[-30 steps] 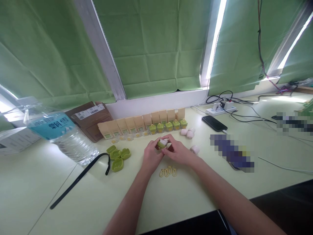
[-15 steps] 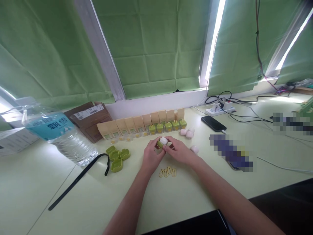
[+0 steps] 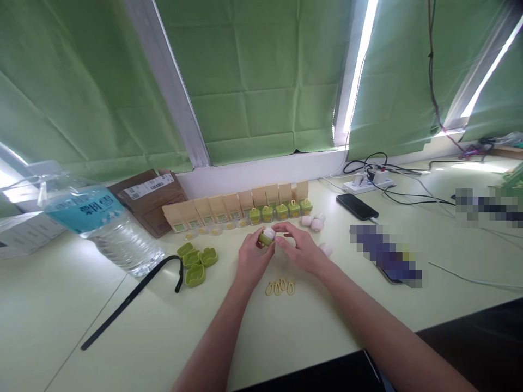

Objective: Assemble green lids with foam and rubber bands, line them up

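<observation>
From the head view, my left hand (image 3: pixel 251 260) pinches a small green case (image 3: pixel 265 237) with a white piece in it, at table centre. My right hand (image 3: pixel 300 251), at its 3 o'clock, touches it with loosely curled fingers. Yellow loops (image 3: pixel 280 286) lie at 6 o'clock, green lids (image 3: pixel 198 263) at 9 o'clock.

Centre: both hands meet over the table (image 3: pixel 286 332), left hand (image 3: pixel 250 260) and right hand (image 3: pixel 300 251) around one small case (image 3: pixel 266 236).
Behind the case: a row of boxes (image 3: pixel 235 206) along the wall.
Left of the case: loose lids (image 3: pixel 196 261), then the water bottle (image 3: pixel 96 222) (well apart).
Before the case: loops (image 3: pixel 280 286).
Right of the case: a phone (image 3: pixel 357 206), behind it the power strip (image 3: pixel 369 183).
</observation>
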Available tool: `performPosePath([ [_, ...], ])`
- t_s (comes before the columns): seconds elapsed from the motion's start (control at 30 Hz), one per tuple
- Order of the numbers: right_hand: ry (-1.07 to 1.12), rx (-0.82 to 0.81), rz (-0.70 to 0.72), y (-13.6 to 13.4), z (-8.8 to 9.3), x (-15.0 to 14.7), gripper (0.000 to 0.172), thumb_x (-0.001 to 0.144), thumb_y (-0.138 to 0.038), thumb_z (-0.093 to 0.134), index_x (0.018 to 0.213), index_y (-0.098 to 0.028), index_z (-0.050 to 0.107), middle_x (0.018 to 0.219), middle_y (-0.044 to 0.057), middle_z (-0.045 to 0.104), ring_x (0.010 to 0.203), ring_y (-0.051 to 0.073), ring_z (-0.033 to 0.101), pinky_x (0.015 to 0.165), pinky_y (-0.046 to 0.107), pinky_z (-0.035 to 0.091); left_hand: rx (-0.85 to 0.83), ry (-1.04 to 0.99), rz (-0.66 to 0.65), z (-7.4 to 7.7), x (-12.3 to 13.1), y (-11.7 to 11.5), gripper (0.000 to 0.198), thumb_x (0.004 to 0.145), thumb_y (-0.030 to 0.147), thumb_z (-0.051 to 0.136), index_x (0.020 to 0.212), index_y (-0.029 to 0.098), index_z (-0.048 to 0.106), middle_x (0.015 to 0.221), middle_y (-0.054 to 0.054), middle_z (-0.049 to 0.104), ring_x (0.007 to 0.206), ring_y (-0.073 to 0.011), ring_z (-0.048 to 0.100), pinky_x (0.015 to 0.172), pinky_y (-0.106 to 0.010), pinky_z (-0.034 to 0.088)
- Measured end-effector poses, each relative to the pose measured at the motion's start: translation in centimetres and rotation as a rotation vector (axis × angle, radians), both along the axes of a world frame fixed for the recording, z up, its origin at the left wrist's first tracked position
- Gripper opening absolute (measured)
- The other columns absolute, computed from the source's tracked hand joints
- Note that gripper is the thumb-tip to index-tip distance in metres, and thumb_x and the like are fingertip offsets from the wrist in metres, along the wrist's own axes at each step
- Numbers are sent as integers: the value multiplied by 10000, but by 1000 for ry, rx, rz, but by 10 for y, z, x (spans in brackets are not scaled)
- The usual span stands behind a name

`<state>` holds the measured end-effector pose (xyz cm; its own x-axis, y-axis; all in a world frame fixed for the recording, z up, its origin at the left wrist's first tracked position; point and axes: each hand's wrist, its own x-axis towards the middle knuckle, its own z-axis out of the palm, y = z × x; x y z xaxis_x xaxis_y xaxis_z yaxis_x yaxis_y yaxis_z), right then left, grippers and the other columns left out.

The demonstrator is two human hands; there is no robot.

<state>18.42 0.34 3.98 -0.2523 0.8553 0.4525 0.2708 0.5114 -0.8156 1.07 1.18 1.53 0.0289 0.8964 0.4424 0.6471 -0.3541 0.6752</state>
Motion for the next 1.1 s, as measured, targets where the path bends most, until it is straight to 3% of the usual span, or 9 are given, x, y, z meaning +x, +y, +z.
performPosePath([
  [0.17, 64, 1, -93, 3, -5, -1, 257, 921, -340, 531, 1143, -229, 599, 1070, 67, 675, 981, 204, 630, 853, 358, 514, -4, -15, 4, -1, 0, 0, 458, 798, 303, 664, 1243, 216, 604, 986, -49, 648, 792, -160, 593, 779, -316, 502],
  [0.27, -35, -106, -75, 5, -11, -4, 420, 897, -399, 575, 1286, -251, 522, 1192, 89, 633, 1037, 222, 611, 832, 363, 517, 18, -31, -22, -3, -1, 0, 450, 806, 289, 650, 1246, 209, 598, 1018, -53, 657, 802, -159, 597, 795, -319, 506],
  [0.37, -147, -202, -13, 5, -14, -6, 529, 905, -436, 566, 1390, -273, 433, 1127, 77, 662, 960, 225, 635, 815, 374, 508, 39, -26, -82, -3, -1, -1, 475, 790, 228, 639, 1262, 228, 591, 1048, -49, 663, 817, -157, 600, 802, -314, 508],
  [0.57, -169, -173, -41, 2, -10, -8, 307, 895, -383, 568, 1183, -280, 586, 1006, 27, 699, 879, 217, 646, 739, 333, 496, 18, -6, -209, 1, 2, -6, 530, 738, 142, 630, 1250, 272, 605, 1115, -29, 675, 907, -160, 614, 787, -279, 500],
  [0.7, -148, -161, -114, 4, -9, -7, 388, 851, -365, 612, 1223, -262, 573, 1009, 46, 693, 872, 220, 640, 733, 341, 495, -135, -157, -230, -2, -2, 0, 605, 757, 143, 591, 1344, 261, 507, 1058, -44, 674, 886, -146, 628, 693, -240, 486],
  [0.77, -132, -155, -146, 6, -11, -5, 451, 821, -356, 637, 1250, -247, 553, 1007, 56, 680, 851, 217, 635, 735, 348, 494, -203, -269, -217, -5, -5, 6, 579, 747, 128, 572, 1315, 218, 511, 1024, -64, 672, 874, -142, 636, 711, -244, 495],
  [0.9, -115, -139, -144, 9, -15, -3, 525, 754, -309, 671, 1249, -250, 506, 953, 31, 648, 819, 212, 622, 739, 355, 489, -298, -479, -64, -4, -11, 20, 408, 750, 140, 539, 1156, 165, 570, 922, -67, 662, 787, -134, 644, 710, -263, 516],
  [1.0, -127, -130, -127, 10, -16, -3, 450, 733, -271, 662, 1160, -253, 519, 924, 13, 637, 837, 217, 613, 749, 353, 481, -389, -596, 6, 2, -14, 32, 445, 771, 152, 516, 1215, 161, 508, 862, -52, 644, 689, -114, 631, 605, -226, 505],
  [1.1, -126, -98, -104, 9, -16, -4, 398, 737, -235, 638, 1123, -251, 543, 977, 21, 642, 882, 217, 606, 780, 352, 474, -464, -580, 31, 10, -17, 45, 566, 809, 147, 464, 1360, 230, 366, 797, -10, 622, 588, -98, 606, 490, -178, 444],
])
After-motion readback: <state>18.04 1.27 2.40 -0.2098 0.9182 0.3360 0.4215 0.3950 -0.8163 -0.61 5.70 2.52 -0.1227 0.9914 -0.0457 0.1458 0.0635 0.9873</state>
